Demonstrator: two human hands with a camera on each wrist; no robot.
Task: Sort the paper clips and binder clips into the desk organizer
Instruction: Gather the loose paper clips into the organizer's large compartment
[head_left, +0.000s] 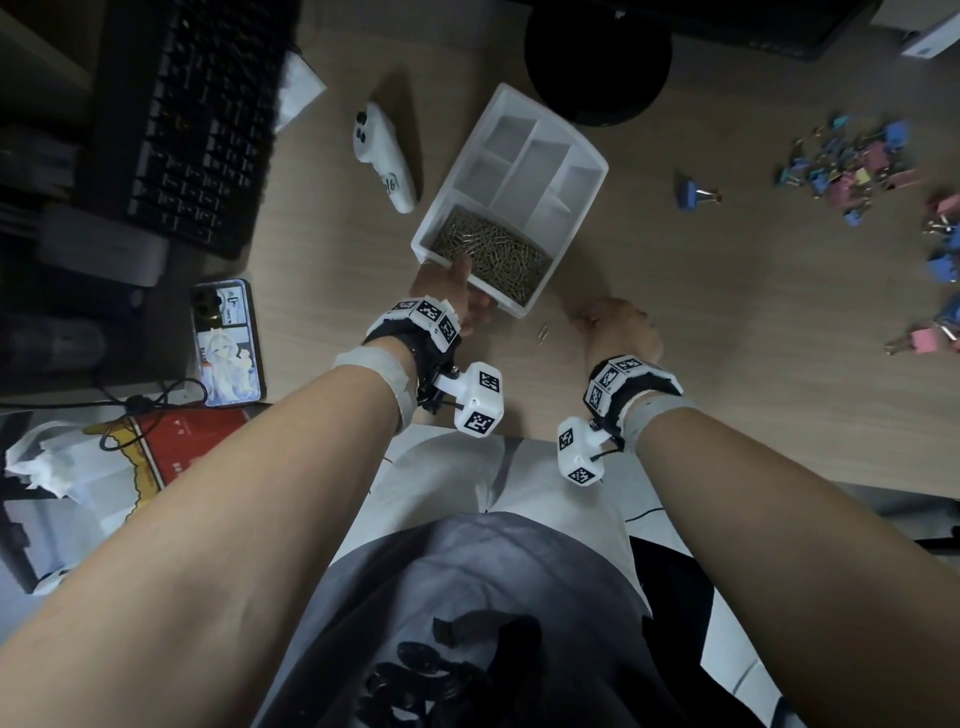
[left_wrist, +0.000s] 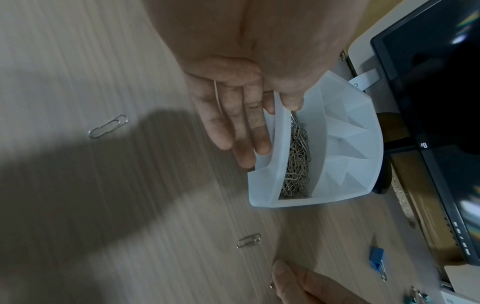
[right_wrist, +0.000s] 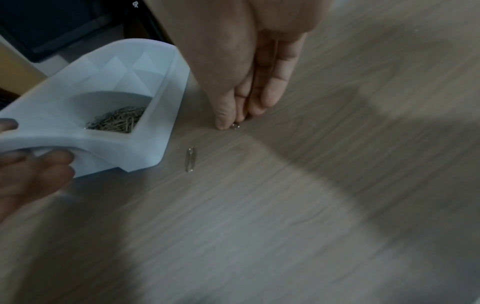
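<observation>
A white desk organizer (head_left: 597, 161) stands mid-desk, its near compartment full of metal paper clips (head_left: 498, 249); the other compartments look bare. My left hand (head_left: 452, 291) grips its near left corner, thumb over the rim, fingers (left_wrist: 241, 131) along the outer wall. My right hand (head_left: 613, 322) is down on the desk just right of the organizer, fingertips pinching a paper clip (right_wrist: 235, 125). Another paper clip (right_wrist: 190, 159) lies between it and the organizer; a third clip (left_wrist: 107, 125) lies nearer me. Coloured binder clips (head_left: 852, 161) are heaped at the far right.
A lone blue binder clip (head_left: 693, 193) lies right of the organizer, more pink and blue ones near the right edge. A white controller (head_left: 384, 156), black keyboard (head_left: 197, 114) and phone (head_left: 226, 343) are to the left. A black monitor base (head_left: 597, 62) stands behind.
</observation>
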